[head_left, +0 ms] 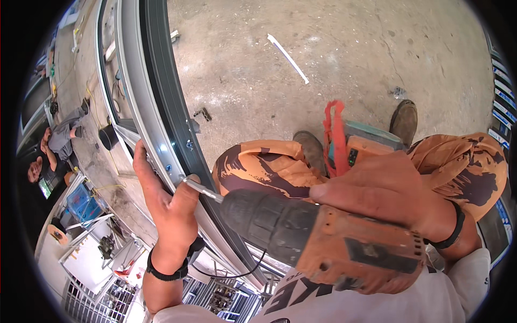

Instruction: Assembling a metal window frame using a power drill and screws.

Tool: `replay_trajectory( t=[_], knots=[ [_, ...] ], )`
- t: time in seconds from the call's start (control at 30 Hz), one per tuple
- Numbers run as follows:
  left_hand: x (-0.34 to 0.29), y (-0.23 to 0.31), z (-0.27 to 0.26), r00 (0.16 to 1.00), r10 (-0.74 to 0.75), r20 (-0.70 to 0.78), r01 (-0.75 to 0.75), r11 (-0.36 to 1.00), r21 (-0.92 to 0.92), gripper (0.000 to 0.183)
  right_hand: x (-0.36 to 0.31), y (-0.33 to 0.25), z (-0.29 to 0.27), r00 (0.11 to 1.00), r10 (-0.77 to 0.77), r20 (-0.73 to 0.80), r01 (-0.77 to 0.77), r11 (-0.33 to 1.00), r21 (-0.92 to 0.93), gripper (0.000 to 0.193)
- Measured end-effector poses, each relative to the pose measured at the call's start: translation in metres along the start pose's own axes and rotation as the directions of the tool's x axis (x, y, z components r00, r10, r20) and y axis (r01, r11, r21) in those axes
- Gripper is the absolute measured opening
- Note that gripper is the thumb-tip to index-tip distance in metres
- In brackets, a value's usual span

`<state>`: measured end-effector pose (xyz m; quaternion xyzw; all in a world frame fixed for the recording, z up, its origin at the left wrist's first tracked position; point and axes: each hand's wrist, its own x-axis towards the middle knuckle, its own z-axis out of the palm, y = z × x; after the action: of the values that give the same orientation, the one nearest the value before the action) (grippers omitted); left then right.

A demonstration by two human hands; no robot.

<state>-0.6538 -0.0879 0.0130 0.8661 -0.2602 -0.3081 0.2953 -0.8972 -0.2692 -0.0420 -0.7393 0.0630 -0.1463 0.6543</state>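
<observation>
My right hand (377, 188) is wrapped round the grip of an orange and black cordless drill (355, 247), its battery end near my knees. From the chuck a long thin driver bit (202, 188) points left, its tip at my left thumb. My left hand (175, 210) clasps a long grey metal frame (132, 70), index finger stretched along its outer edge and thumb on its face. A small bluish screw or fitting (168, 168) sits in the frame just beyond the bit tip; whether they touch I cannot tell. Another small fitting (189, 144) shows on the dark strip.
A red strap (335, 140) hangs by the drill's battery. On the concrete floor lie a white strip (288, 58) and a small dark metal piece (204, 113). Another person (59, 137) sits at far left, near a blue crate (83, 203). Stacked profiles (503, 97) line the right edge.
</observation>
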Motion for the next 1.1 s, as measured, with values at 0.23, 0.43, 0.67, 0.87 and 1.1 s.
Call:
replay_trajectory(
  t=[0.23,0.43,0.67,0.87,1.1],
  knots=[
    [-0.006,0.003,0.001,0.996,-0.080,-0.036,0.079,0.996,-0.040,0.085,0.001,-0.004,0.007,1.000,-0.017,-0.014,0.016,0.998,-0.065,0.045],
    [-0.006,0.002,0.003,0.997,-0.050,-0.052,0.045,0.996,-0.078,0.084,0.004,-0.003,0.009,1.000,-0.008,0.004,0.009,0.995,-0.098,0.043],
    [-0.005,0.010,0.006,0.995,-0.080,-0.061,0.077,0.995,-0.057,0.083,0.008,-0.001,0.012,1.000,-0.006,0.002,0.006,0.994,-0.106,0.044],
    [-0.006,0.010,0.001,0.997,-0.055,-0.057,0.056,0.998,0.018,0.081,0.020,-0.013,0.004,0.999,-0.033,0.019,0.036,0.989,-0.142,0.042],
    [-0.002,0.019,0.008,0.998,-0.029,-0.050,0.031,0.999,0.040,0.078,0.023,-0.023,0.002,0.996,-0.082,-0.031,0.073,0.970,-0.231,0.038]
  ],
)
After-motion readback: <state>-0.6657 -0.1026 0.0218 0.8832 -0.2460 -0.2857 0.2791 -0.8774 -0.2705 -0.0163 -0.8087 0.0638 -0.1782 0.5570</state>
